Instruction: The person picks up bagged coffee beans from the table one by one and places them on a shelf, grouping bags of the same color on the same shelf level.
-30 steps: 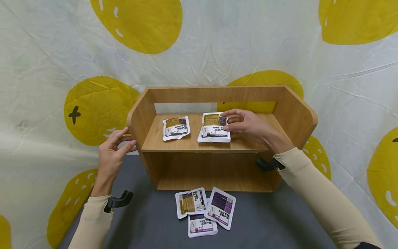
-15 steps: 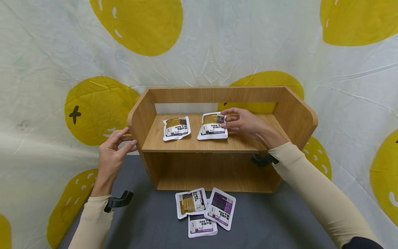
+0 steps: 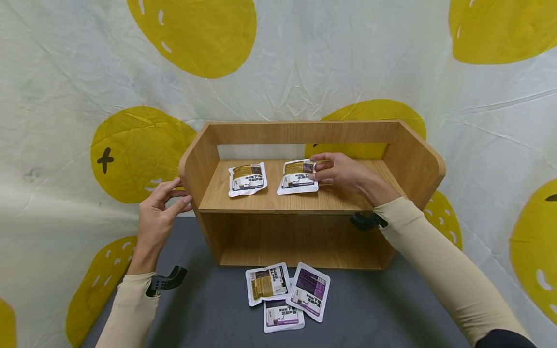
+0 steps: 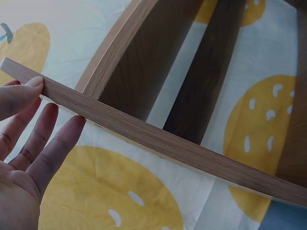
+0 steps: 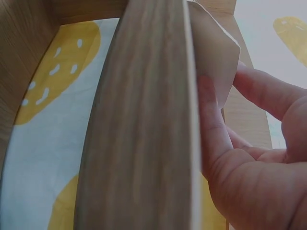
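My right hand (image 3: pixel 344 174) pinches the right side of a white-edged gold-and-white pouch (image 3: pixel 296 179) on the upper board of a small wooden shelf (image 3: pixel 243 205). In the right wrist view, the thumb and fingers of that hand (image 5: pixel 259 139) are about the pale pouch (image 5: pixel 218 52), partly hidden behind a wooden board. A matching pouch (image 3: pixel 247 180) lies to its left on the same board. My left hand (image 3: pixel 158 217) touches the shelf's left side panel; in the left wrist view its fingers (image 4: pixel 55 148) are fairly straight against the panel (image 4: pixel 158 139).
On the grey table (image 3: pixel 209 309) before the shelf, a gold pouch (image 3: pixel 266 283), a purple pouch (image 3: pixel 310 291) and another purple-marked pouch (image 3: pixel 283 316) overlap. The shelf's lower compartment (image 3: pixel 300 241) faces me. A pale cloth (image 3: pixel 296 58) with yellow shapes hangs behind.
Over the last second my right hand has shifted slightly left, and the pouch it pinches sits a little further back on the board. My left hand has stayed in place.
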A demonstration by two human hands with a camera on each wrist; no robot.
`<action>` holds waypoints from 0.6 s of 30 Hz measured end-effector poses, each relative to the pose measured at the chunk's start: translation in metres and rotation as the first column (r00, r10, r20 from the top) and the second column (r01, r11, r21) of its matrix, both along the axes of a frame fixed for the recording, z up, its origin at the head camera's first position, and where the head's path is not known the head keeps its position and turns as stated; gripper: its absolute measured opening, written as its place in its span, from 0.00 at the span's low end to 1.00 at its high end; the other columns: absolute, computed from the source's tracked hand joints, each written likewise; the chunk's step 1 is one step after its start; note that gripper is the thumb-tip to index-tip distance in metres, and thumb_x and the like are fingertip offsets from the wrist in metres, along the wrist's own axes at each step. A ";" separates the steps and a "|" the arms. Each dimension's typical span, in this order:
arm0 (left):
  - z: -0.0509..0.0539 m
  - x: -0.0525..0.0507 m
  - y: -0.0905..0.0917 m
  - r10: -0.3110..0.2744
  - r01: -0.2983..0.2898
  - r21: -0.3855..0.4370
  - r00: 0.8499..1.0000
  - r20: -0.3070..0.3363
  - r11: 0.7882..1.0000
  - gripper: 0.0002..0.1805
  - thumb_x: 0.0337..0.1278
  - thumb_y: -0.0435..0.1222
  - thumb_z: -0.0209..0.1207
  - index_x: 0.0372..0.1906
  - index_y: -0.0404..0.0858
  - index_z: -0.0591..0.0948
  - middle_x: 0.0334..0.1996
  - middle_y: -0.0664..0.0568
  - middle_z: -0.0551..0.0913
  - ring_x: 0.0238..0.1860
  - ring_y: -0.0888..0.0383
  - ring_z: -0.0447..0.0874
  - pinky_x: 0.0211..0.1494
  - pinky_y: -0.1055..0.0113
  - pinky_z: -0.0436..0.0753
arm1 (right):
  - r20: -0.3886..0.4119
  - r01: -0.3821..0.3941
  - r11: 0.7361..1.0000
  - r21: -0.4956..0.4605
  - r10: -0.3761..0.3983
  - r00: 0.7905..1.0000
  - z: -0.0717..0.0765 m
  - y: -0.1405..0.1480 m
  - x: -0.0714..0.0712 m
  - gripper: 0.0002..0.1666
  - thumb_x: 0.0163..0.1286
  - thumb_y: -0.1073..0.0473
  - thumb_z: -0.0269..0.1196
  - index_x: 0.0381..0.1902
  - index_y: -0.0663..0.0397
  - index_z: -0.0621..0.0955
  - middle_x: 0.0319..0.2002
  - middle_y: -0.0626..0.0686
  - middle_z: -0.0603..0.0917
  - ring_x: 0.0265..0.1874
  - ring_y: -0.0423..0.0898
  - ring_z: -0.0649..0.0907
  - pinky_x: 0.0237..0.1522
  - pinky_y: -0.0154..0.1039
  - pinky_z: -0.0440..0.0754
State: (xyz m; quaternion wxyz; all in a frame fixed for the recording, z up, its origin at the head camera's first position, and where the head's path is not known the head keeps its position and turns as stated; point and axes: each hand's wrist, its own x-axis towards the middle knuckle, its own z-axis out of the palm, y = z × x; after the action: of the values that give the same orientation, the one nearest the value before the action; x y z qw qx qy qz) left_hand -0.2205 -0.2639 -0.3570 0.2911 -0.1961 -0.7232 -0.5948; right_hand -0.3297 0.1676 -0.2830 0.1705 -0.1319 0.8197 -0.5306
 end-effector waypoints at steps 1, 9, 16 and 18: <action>0.000 0.000 0.000 0.002 -0.002 -0.001 1.000 0.000 1.000 0.28 0.59 0.18 0.63 0.66 0.32 0.79 0.55 0.46 0.79 0.47 0.58 0.84 0.41 0.64 0.90 | -0.005 0.000 1.000 0.007 0.000 1.000 0.000 0.000 0.000 0.40 0.70 0.60 0.69 0.76 0.57 0.65 0.64 0.63 0.70 0.56 0.52 0.74 0.48 0.27 0.81; 0.000 0.000 0.000 0.003 -0.003 0.007 1.000 0.000 1.000 0.28 0.59 0.18 0.63 0.65 0.32 0.79 0.55 0.46 0.79 0.47 0.58 0.85 0.41 0.65 0.90 | -0.075 -0.005 0.998 0.062 0.010 0.997 0.001 0.001 0.002 0.42 0.68 0.58 0.71 0.75 0.59 0.66 0.65 0.66 0.73 0.60 0.55 0.75 0.63 0.41 0.76; 0.000 0.000 0.000 0.008 -0.008 0.005 1.000 0.005 1.000 0.28 0.59 0.18 0.63 0.65 0.32 0.79 0.55 0.46 0.79 0.47 0.58 0.85 0.41 0.64 0.90 | -0.141 -0.022 0.993 0.115 0.039 0.989 0.008 0.008 0.010 0.38 0.72 0.63 0.66 0.74 0.66 0.65 0.67 0.69 0.73 0.66 0.61 0.74 0.71 0.53 0.73; 0.000 0.000 0.000 0.012 -0.012 -0.003 1.000 0.007 1.000 0.28 0.59 0.18 0.63 0.65 0.33 0.79 0.55 0.46 0.79 0.47 0.58 0.85 0.41 0.64 0.90 | -0.157 -0.010 0.991 0.132 0.031 0.987 0.011 0.010 0.014 0.37 0.72 0.63 0.65 0.74 0.66 0.65 0.67 0.68 0.73 0.65 0.61 0.74 0.69 0.53 0.76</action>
State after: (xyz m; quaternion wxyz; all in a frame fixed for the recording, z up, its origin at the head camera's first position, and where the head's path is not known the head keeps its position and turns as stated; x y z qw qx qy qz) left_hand -0.2205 -0.2641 -0.3568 0.2922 -0.1901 -0.7262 -0.5926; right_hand -0.3158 0.1780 -0.2721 0.1183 -0.1705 0.8625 -0.4616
